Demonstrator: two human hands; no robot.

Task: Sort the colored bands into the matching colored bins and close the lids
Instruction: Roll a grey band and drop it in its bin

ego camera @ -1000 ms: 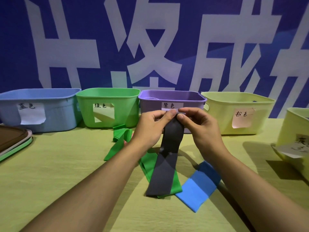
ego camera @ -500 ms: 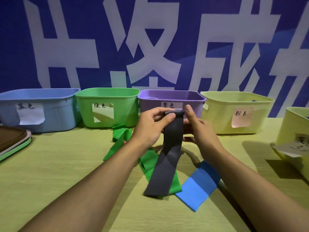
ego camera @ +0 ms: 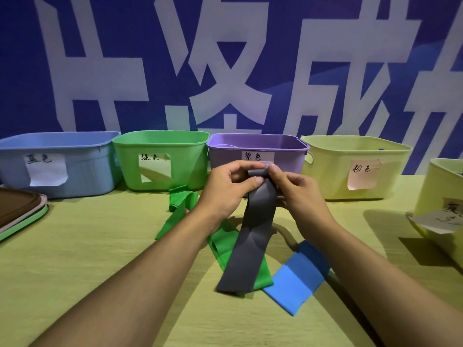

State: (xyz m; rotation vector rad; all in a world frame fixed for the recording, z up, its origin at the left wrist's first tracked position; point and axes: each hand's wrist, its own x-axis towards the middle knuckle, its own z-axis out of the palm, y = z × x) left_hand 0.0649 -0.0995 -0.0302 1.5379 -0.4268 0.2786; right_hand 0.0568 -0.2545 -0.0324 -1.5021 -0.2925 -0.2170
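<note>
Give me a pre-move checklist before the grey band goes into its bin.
1. Grey band gripped at its top by left hand and right hand: ok.
2. Band's lower end clear of the green band: not ok, it lies over it.
3. Blue band free of the grey one: cannot tell.
4. Bin at far right is the grey one: cannot tell, its label is crumpled.
5. That bin open: cannot tell, its top is cut off.

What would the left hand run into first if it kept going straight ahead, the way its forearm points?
Probably the purple bin. The left hand grips the grey band's top end just short of that bin's front wall, opposite the right hand. Depth is unclear, so the gap is uncertain.
</note>
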